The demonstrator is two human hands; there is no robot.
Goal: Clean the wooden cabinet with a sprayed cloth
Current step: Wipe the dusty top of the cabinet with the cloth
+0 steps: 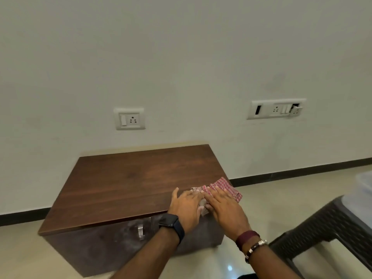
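Cabinet: the wooden cabinet sits lower centre of the frame.
Cloth: the checked cloth lies on the top's near right corner, overhanging the edge.
Left hand: the left hand presses it flat, fingers straight.
Right hand: the right hand lies flat likewise.
Risk: a push rightward would likely slide the cloth off the corner; most of the top looks unwiped.
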